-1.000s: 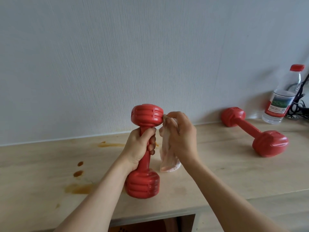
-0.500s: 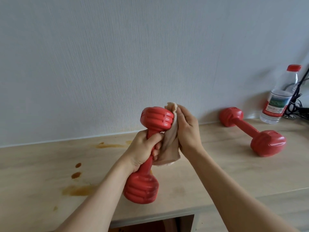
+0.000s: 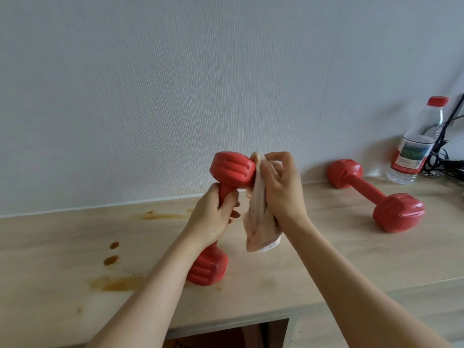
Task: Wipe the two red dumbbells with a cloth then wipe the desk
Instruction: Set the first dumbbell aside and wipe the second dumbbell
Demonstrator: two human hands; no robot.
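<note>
Brown spill marks [image 3: 111, 259] stain the left part of the desk [image 3: 326, 267], which is presumably why the desk gets wiped last, after both weights. Just right of them, the left hand [image 3: 212, 217] is curled tight around the handle of the near dumbbell [image 3: 232, 169], fingers wrapped and pressed together on the bar; the weight is held close to upright with its lower head down at the desk surface, though whether that head rests on the wood I cannot tell, and this pose likely steadies it and turns the upper head toward the other hand. The cloth [image 3: 258, 222], pale and bunched, lies between that upper head and the right hand [image 3: 282, 187], whose fingers are curled over the fabric and press it against the head's right side, the thumb side pinching the cloth's top edge while the loose tail hangs below the palm. Farther right, well apart from both hands, the second dumbbell [image 3: 399, 214] lies on its side on the desk, apparently waiting its turn. Near the wall beyond it stand a water bottle [image 3: 414, 151] and some dark cables [image 3: 444, 156].
</note>
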